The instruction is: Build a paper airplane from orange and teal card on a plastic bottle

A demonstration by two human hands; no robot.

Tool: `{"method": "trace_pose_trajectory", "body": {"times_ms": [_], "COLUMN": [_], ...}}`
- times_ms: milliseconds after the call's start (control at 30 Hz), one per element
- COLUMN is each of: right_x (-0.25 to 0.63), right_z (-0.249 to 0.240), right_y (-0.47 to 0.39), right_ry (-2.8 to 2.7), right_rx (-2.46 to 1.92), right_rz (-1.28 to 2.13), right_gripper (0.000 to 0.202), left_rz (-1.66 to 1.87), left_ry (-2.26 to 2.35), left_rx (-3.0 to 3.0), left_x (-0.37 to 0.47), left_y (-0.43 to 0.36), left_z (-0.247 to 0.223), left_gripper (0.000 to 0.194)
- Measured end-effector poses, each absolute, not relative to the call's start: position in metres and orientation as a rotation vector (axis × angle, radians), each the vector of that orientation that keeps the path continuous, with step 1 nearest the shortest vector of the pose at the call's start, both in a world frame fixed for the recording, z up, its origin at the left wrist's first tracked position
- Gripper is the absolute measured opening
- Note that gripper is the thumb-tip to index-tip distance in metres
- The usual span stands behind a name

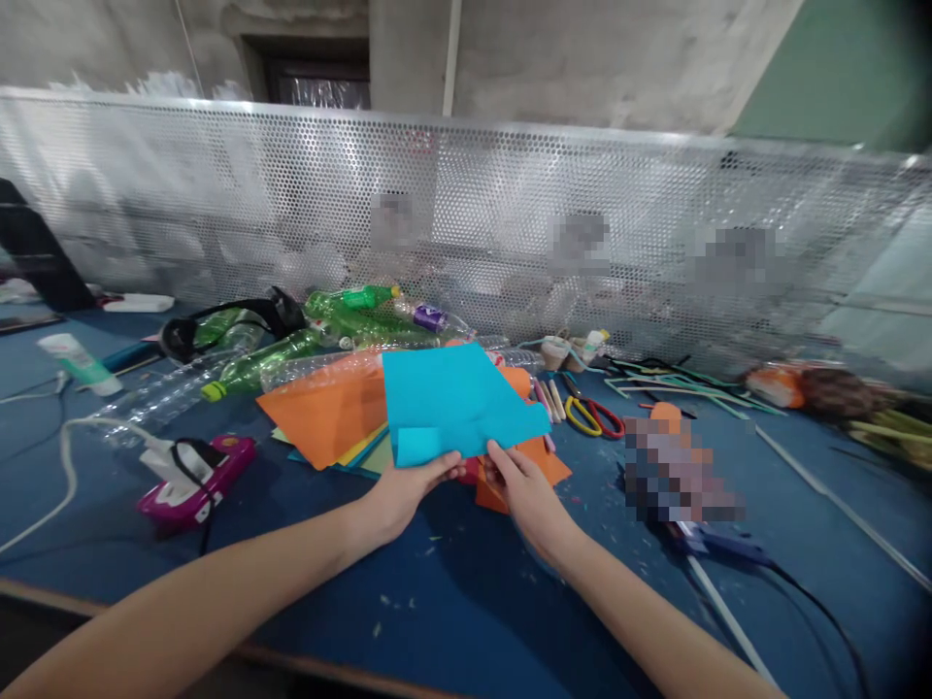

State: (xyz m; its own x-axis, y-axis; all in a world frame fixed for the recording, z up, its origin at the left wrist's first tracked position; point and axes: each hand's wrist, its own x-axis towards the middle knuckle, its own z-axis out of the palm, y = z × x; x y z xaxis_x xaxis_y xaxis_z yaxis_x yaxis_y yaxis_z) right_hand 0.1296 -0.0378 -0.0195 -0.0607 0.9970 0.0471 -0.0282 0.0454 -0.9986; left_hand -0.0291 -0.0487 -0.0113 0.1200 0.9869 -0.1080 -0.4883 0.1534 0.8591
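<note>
Power strip (234, 453), magenta, is seen at left; an orange sheet (324, 413) lies nearer the centre. By the left hand (397, 495), thumb and fingers closed, the lower edge of the blue paper (455, 393) is gripped; the paper is held tilted above the table (437, 621), its lower left corner curled over. The same edge is pinched by the right hand (530, 493). Even tension and light pressure are advised, since creases could form. Scissors (598, 417) are seen farther right.

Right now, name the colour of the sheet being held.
The sheet is bright blue, seen in the head view.
</note>
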Motion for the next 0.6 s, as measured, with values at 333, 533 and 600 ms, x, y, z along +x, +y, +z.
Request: {"method": "trace_pose_trajectory", "body": {"times_ms": [333,533,600], "right_x": [0.152,0.148,0.149], "right_z": [0.003,0.002,0.001], "right_y": [-0.024,-0.026,-0.026], "right_ry": [-0.925,-0.907,-0.892], "right_rx": [-0.975,-0.958,-0.97], "right_rz": [1.267,1.273,1.265], "right_gripper": [0.029,0.027,0.027], "left_rz": [1.303,1.358,1.379], "left_ry": [0.84,0.756,0.722], "left_rx": [0.799,0.782,0.779], "left_x": [-0.038,-0.041,-0.045], "left_y": [-0.039,-0.036,-0.033], "left_z": [-0.008,-0.004,-0.004], "left_gripper": [0.025,0.022,0.02]}}
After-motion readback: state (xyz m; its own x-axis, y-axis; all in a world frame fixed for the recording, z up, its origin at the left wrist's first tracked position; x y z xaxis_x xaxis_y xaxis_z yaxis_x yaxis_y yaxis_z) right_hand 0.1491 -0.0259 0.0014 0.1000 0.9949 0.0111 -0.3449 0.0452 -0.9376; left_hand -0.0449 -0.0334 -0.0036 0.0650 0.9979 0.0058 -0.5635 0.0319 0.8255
